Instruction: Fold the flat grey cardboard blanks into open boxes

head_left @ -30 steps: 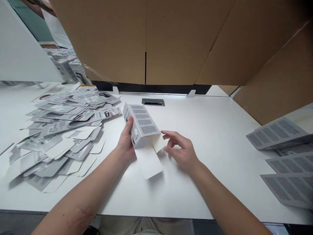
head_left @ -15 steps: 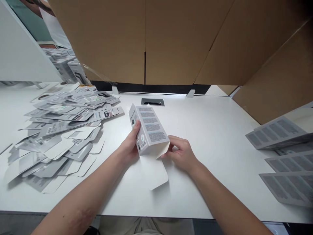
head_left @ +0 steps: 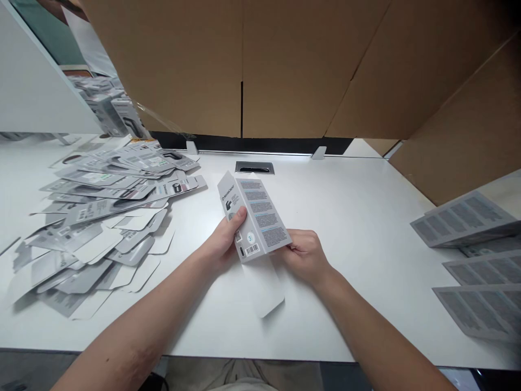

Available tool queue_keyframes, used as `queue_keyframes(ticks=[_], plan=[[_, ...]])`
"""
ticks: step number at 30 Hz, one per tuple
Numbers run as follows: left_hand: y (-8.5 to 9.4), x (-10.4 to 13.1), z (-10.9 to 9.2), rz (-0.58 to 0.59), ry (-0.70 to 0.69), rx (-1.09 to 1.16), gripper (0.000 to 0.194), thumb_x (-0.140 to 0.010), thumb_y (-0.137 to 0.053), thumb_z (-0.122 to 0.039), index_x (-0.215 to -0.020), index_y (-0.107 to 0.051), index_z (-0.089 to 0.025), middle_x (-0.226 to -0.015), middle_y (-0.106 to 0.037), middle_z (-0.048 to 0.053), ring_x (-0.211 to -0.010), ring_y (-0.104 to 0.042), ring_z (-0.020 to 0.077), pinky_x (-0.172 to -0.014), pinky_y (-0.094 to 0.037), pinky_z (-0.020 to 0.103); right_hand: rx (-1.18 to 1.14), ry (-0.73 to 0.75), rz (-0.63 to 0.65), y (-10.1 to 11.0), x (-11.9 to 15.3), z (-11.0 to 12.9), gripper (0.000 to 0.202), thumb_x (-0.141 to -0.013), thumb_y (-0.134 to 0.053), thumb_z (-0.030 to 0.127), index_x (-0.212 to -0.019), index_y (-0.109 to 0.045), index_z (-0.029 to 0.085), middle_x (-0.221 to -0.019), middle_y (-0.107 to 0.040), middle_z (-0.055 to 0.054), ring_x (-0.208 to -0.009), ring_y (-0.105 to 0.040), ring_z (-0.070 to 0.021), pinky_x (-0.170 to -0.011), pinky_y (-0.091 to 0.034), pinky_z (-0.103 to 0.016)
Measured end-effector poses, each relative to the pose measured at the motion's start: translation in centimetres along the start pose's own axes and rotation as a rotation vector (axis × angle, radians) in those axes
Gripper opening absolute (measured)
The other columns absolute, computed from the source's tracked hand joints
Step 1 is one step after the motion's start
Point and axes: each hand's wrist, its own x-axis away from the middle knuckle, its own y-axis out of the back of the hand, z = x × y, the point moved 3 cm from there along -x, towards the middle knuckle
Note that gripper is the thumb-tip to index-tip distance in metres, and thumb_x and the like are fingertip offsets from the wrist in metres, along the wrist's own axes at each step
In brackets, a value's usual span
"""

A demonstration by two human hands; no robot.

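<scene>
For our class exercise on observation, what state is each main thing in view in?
Carton in hand, opened into a box shape
White end flap, open
Left hand, grip closed on the carton
Right hand, closed at the carton's near right corner
Carton pile, flattened, overlapping
Cartons at right, partly out of frame
Cardboard panels, upright

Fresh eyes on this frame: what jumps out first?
The printed box at center, held in the left hand, the right hand at its near end. Left of it, flat cartons lie heaped on the white table; brown cardboard looms behind.
</scene>
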Motion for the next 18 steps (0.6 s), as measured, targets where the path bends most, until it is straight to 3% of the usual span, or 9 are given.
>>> queue_keyframes(ticks=[7,12,14,18], plan=[[0.8,-0.6,-0.7,-0.141,-0.131,0.056,0.076,-0.091,-0.103,-0.068,-0.148,-0.079,-0.025,-0.14,-0.089,0.012,-0.142,-0.082,0.0398,-0.121,-0.069,0.049,-0.009,-0.083,-0.11,0.3,0.0,0.2,0.053,-0.114,-0.081,0.048,-0.068,-0.073,0.025,-0.064,-0.066,0.0,-0.055,-0.052,-0.0149,-0.053,-0.041,-0.033],[1.6,-1.1,-1.2,-0.295,-0.3,0.073,0.072,-0.088,-0.107,-0.064,-0.143,-0.079,-0.027,-0.142,-0.089,0.008,-0.145,-0.08,0.0353,-0.121,-0.069,0.045,-0.083,-0.014,-0.128,0.2,-0.2,0.9,0.023,-0.114,-0.083,0.048,-0.108,-0.095,0.028,-0.077,-0.076,-0.002,-0.056,-0.056,-0.0153,-0.054,-0.049,-0.034],[1.5,-1.1,-1.0,-0.319,-0.31,0.073,0.073,-0.084,-0.11,-0.061,-0.14,-0.08,-0.026,-0.142,-0.089,0.009,-0.148,-0.078,0.036,-0.123,-0.068,0.046,-0.095,-0.007,-0.115,0.0,-0.2,0.9,0.025,-0.11,-0.088,0.052,-0.118,-0.096,0.028,-0.078,-0.077,-0.001,-0.055,-0.054,-0.0146,-0.053,-0.049,-0.033],[0.7,-0.7,-0.3,-0.284,-0.265,0.017,0.079,-0.075,-0.117,-0.058,-0.137,-0.082,-0.024,-0.147,-0.087,0.013,-0.152,-0.075,0.0409,-0.126,-0.065,0.053,-0.068,-0.033,-0.117,-0.2,-0.3,1.0,0.033,-0.107,-0.092,0.058,-0.098,-0.093,0.026,-0.073,-0.071,-0.001,-0.056,-0.051,-0.0144,-0.053,-0.047,-0.033]])
